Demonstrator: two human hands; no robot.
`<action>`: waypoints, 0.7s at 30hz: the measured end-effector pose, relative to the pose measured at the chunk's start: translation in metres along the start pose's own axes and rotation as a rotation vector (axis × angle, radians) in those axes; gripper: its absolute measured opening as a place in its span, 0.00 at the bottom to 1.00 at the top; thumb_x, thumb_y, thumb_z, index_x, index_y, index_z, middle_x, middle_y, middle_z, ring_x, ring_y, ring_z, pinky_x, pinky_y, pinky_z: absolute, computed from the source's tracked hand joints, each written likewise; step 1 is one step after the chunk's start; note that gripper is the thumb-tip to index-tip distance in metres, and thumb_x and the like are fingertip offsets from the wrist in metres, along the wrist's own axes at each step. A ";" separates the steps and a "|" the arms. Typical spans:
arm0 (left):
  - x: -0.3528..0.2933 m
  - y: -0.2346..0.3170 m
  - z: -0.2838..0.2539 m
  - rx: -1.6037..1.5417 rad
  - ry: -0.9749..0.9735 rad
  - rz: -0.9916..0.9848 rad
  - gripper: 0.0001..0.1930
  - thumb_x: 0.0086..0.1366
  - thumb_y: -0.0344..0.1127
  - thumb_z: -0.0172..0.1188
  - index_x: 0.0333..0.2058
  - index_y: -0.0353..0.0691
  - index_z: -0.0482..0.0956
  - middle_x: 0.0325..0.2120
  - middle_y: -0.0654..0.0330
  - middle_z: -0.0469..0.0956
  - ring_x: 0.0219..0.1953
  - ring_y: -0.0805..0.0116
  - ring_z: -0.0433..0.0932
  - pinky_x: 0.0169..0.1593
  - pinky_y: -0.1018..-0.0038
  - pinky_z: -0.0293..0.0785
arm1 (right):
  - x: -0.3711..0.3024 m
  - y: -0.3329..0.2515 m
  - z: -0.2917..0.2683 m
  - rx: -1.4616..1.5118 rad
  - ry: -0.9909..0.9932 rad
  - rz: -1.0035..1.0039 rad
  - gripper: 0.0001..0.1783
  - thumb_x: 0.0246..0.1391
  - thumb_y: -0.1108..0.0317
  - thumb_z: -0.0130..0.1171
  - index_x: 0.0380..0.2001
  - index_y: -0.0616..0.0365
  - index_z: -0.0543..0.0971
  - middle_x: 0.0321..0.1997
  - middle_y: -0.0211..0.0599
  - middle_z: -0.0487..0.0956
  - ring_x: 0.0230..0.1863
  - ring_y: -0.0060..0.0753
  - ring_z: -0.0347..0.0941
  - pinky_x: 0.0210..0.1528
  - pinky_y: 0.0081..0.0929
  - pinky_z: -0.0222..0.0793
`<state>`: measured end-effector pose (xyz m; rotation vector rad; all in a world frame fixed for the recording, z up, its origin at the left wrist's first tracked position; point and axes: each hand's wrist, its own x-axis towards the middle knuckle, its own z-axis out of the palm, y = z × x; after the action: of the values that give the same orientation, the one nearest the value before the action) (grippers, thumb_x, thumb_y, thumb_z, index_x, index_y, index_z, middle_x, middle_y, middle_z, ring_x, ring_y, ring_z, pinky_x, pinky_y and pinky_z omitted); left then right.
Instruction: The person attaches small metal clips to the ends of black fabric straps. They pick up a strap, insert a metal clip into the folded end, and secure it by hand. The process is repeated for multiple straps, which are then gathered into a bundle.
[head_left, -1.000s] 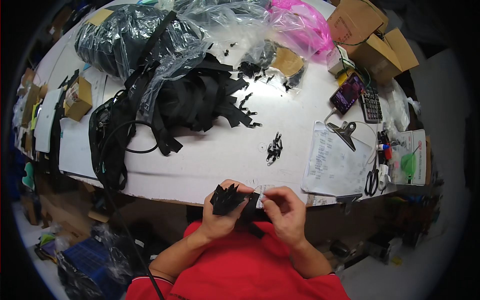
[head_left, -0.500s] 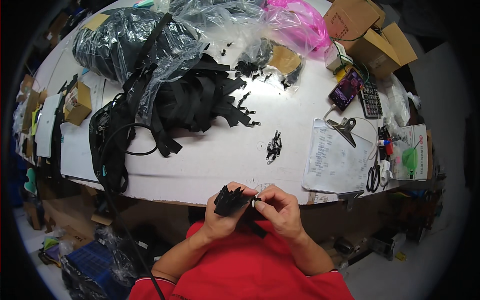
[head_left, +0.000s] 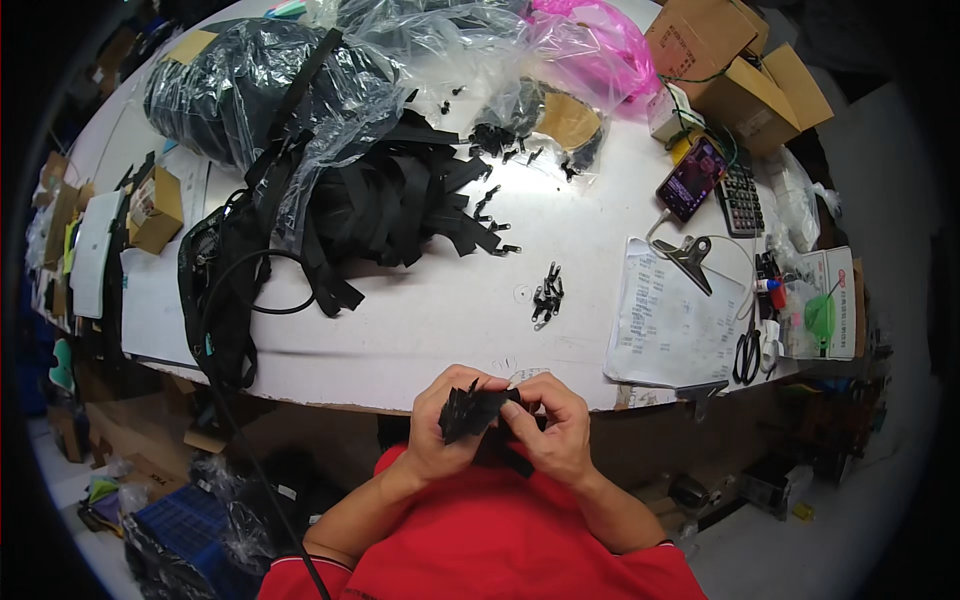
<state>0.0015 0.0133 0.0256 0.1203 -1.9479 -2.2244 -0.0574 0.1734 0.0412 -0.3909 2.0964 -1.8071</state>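
Note:
At the table's near edge, my left hand [head_left: 432,432] is closed around a bundle of black zipper strips [head_left: 466,414], their cut ends fanned upward. My right hand [head_left: 558,432] is beside it, thumb and fingers pinched at the right side of the bundle. It grips the black strip there; whether a small slider is also between those fingers is hidden. Beyond my hands lies a small heap of black zipper sliders [head_left: 548,297]. A large pile of black zipper strips [head_left: 375,205] spreads to the far left, some ends bearing sliders.
A plastic-wrapped black bundle [head_left: 250,90] and a pink bag [head_left: 600,45] lie at the back. To the right are clipped papers [head_left: 665,315], a phone [head_left: 692,180], a calculator [head_left: 740,200], scissors [head_left: 747,355] and cardboard boxes [head_left: 765,100]. A black cable [head_left: 240,430] hangs at left.
Both hands have drawn slightly closer together. The strip bundle has tilted right, toward my right fingers, and the pale bit seen at those fingertips is now out of sight.

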 end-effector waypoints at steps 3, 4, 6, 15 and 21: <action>0.001 0.001 -0.001 0.042 0.010 0.036 0.17 0.58 0.17 0.60 0.47 0.33 0.80 0.41 0.55 0.78 0.35 0.69 0.81 0.39 0.77 0.77 | 0.000 0.001 0.003 0.016 0.011 -0.020 0.03 0.55 0.76 0.67 0.30 0.62 0.81 0.30 0.33 0.78 0.27 0.19 0.72 0.26 0.19 0.65; 0.002 0.001 -0.001 0.051 0.015 0.043 0.17 0.57 0.17 0.61 0.47 0.33 0.80 0.40 0.54 0.78 0.35 0.68 0.81 0.39 0.76 0.77 | 0.002 -0.003 0.003 0.014 0.006 -0.017 0.03 0.55 0.76 0.66 0.30 0.62 0.81 0.30 0.33 0.78 0.27 0.19 0.72 0.26 0.19 0.65; 0.002 -0.001 -0.004 0.108 0.016 0.081 0.16 0.56 0.18 0.62 0.45 0.33 0.81 0.38 0.53 0.79 0.35 0.65 0.81 0.39 0.75 0.77 | 0.002 -0.004 0.004 0.003 -0.001 -0.020 0.04 0.54 0.76 0.66 0.29 0.63 0.80 0.30 0.33 0.78 0.27 0.19 0.72 0.26 0.19 0.65; 0.007 -0.007 -0.007 0.288 0.026 0.257 0.13 0.56 0.23 0.64 0.42 0.34 0.82 0.31 0.56 0.80 0.34 0.63 0.78 0.36 0.72 0.76 | -0.004 0.004 0.003 0.044 -0.044 0.070 0.04 0.57 0.74 0.65 0.34 0.62 0.80 0.30 0.32 0.77 0.30 0.21 0.71 0.34 0.20 0.68; 0.006 -0.004 -0.003 0.293 0.072 0.343 0.13 0.55 0.21 0.65 0.41 0.33 0.82 0.30 0.55 0.80 0.31 0.64 0.79 0.34 0.74 0.76 | 0.014 0.000 -0.015 0.059 -0.185 -0.035 0.06 0.59 0.73 0.64 0.38 0.63 0.79 0.31 0.32 0.80 0.31 0.21 0.72 0.36 0.21 0.68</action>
<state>-0.0037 0.0096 0.0218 -0.0877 -2.0622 -1.6943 -0.0763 0.1809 0.0418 -0.5601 1.9177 -1.7742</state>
